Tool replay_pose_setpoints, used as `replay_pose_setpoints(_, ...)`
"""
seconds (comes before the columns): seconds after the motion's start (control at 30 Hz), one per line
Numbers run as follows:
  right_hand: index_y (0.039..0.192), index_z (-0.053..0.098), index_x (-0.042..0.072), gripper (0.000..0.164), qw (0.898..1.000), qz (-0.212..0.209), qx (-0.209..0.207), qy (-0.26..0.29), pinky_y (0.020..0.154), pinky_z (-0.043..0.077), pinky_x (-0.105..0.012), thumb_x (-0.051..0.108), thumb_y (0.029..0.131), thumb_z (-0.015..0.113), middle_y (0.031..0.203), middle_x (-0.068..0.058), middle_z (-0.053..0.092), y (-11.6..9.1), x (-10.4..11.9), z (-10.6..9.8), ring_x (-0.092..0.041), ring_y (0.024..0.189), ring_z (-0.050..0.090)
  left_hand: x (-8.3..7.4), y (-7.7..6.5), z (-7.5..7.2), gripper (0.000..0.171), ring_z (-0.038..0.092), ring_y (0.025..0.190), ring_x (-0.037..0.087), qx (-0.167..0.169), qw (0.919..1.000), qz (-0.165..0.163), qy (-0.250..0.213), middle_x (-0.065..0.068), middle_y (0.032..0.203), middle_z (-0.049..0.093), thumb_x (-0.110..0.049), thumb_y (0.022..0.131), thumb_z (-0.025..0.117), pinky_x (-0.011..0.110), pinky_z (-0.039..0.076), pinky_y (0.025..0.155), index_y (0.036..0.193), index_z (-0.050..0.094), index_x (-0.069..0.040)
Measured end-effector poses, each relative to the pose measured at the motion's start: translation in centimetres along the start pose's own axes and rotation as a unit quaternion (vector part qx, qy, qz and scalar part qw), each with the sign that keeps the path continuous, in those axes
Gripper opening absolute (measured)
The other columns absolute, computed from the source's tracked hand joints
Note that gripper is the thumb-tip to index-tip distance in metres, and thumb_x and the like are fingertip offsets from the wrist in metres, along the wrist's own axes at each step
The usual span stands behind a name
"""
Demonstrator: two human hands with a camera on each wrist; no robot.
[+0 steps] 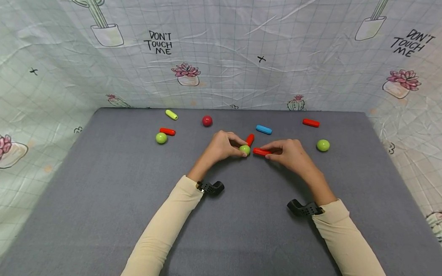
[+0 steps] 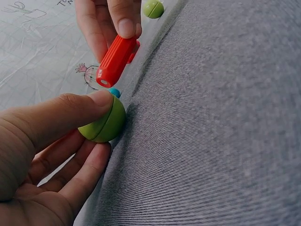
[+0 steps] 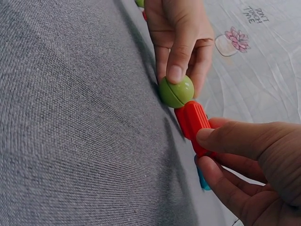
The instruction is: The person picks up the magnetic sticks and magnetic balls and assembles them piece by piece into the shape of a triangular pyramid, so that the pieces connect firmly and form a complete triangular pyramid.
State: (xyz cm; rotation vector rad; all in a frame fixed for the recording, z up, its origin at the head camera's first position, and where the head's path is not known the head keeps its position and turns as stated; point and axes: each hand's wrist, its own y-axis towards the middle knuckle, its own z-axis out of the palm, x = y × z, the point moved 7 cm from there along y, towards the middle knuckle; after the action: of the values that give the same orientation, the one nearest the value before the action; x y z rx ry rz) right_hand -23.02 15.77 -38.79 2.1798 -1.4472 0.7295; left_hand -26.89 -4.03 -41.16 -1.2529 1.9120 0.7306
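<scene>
One green ball (image 1: 245,150), pinched by the left hand (image 1: 223,147), and one red rod (image 1: 260,151), pinched by the right hand (image 1: 291,156), are just apart toward the far edge of the surface (image 1: 233,240); an off-centre bump could knock the ball loose, rolling.

From afar I see, on the grey counter (image 1: 245,241), a lime stick (image 1: 171,114), red ball (image 1: 207,120), blue stick (image 1: 264,129) and, toward each side, a green ball (image 1: 161,138) and red stick (image 1: 167,131).
</scene>
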Motion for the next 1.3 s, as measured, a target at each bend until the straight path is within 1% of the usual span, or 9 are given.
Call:
replay_pose_setpoints(0.27,0.115,0.079,0.012,0.026,1.0,-0.01,0.011,-0.005,0.075,0.058,-0.04,0.008,0.089,0.079,0.108,-0.01,0.077,0.4,0.5,0.5,-0.022,0.089,0.072,-0.1,-0.1,0.1,0.031,0.071,0.082,0.009,0.0,1.0,0.004,0.003,0.003,0.095,0.076,-0.013,0.071,0.095,0.021,0.055,0.07,0.1,0.083,-0.011)
replay_pose_setpoints(0.53,0.114,0.08,0.012,0.025,1.0,-0.015,0.01,-0.008,0.074,0.057,-0.04,0.007,0.089,0.078,0.106,-0.01,0.077,0.6,0.9,0.6,-0.022,0.089,0.071,-0.2,-0.2,0.0,0.031,0.071,0.082,0.01,-0.002,1.0,0.005,0.006,0.003,0.096,0.075,-0.013,0.071,0.095,0.021,0.055,0.07,0.1,0.083,-0.01)
replay_pose_setpoints(0.67,0.114,0.079,0.011,0.025,1.0,-0.013,0.01,-0.009,0.075,0.057,-0.04,0.006,0.089,0.078,0.107,-0.01,0.077,0.7,0.8,0.7,-0.022,0.089,0.071,-0.2,-0.2,0.0,0.031,0.071,0.083,0.01,-0.006,0.9999,0.004,0.009,0.004,0.097,0.075,-0.013,0.071,0.095,0.021,0.055,0.071,0.1,0.083,-0.01)
replay_pose_setpoints(0.87,0.114,0.079,0.011,0.025,1.0,-0.003,0.006,-0.011,0.076,0.057,-0.041,0.007,0.09,0.078,0.107,-0.011,0.077,0.5,0.6,0.6,-0.023,0.09,0.07,-0.3,-0.3,0.3,0.031,0.07,0.083,0.011,-0.013,0.9999,-0.007,0.007,0.004,0.098,0.075,-0.012,0.071,0.095,0.021,0.055,0.071,0.099,0.082,-0.01)
replay_pose_setpoints(1.0,0.114,0.079,0.01,0.024,1.0,-0.006,-0.007,-0.007,0.08,0.058,-0.044,0.006,0.091,0.077,0.11,-0.013,0.076,0.3,0.6,0.3,-0.026,0.094,0.072,-0.4,-0.4,0.5,0.03,0.07,0.082,0.013,-0.02,0.9997,-0.006,0.009,0.004,0.098,0.074,-0.013,0.072,0.094,0.021,0.055,0.07,0.099,0.081,-0.009)
replay_pose_setpoints(1.13,0.114,0.078,0.009,0.023,0.999,-0.023,-0.029,-0.002,0.081,0.059,-0.045,0.004,0.092,0.075,0.111,-0.013,0.075,0.1,1.0,0.1,-0.028,0.095,0.073,-0.7,-0.5,0.7,0.03,0.07,0.082,0.015,-0.033,0.9993,-0.003,0.016,0.005,0.098,0.072,-0.013,0.072,0.094,0.02,0.055,0.07,0.097,0.079,-0.007)
replay_pose_setpoints(1.2,0.114,0.078,0.009,0.021,0.999,-0.029,-0.029,0.001,0.082,0.059,-0.045,0.006,0.093,0.074,0.11,-0.012,0.075,-0.1,1.4,0.1,-0.027,0.095,0.072,-0.8,-0.6,0.8,0.03,0.069,0.083,0.016,-0.04,0.999,-0.001,0.019,0.007,0.098,0.071,-0.012,0.072,0.094,0.021,0.055,0.071,0.096,0.078,-0.006)
replay_pose_setpoints(1.3,0.116,0.077,0.008,0.02,0.999,-0.033,-0.016,0.007,0.081,0.058,-0.043,0.011,0.097,0.071,0.108,-0.01,0.076,-0.2,1.8,0.5,-0.024,0.096,0.072,-0.8,-0.9,0.8,0.031,0.068,0.085,0.018,-0.05,0.9986,-0.001,0.018,0.009,0.098,0.068,-0.011,0.073,0.094,0.022,0.056,0.074,0.097,0.076,-0.006)
